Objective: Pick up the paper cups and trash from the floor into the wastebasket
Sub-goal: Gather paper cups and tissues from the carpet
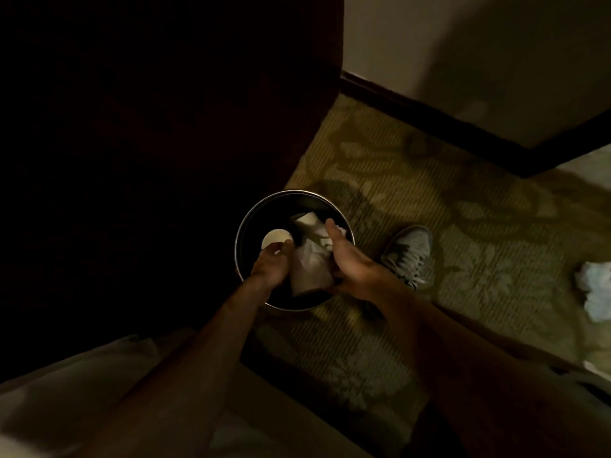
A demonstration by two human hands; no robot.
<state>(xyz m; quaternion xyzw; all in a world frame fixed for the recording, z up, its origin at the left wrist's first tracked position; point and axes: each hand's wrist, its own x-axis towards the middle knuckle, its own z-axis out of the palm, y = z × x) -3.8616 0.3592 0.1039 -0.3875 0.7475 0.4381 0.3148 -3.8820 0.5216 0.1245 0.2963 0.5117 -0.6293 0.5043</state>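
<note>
Grips paper cup (276, 240) with curled left hand (271, 263) over wastebasket (264, 209) mouth; clutches crumpled trash (309, 267) in right hand (348, 261), also over wastebasket. White wad (595, 287) on floor (479, 233) well right of wastebasket.

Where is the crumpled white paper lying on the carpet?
In the head view, the crumpled paper lies on the carpet at the far right edge, to the right of the grey shoe and well apart from the wastebasket.

Bare forearms (211, 328), no sleeves; grey laced sneaker (408, 256); pale trousers (66, 391)
</note>
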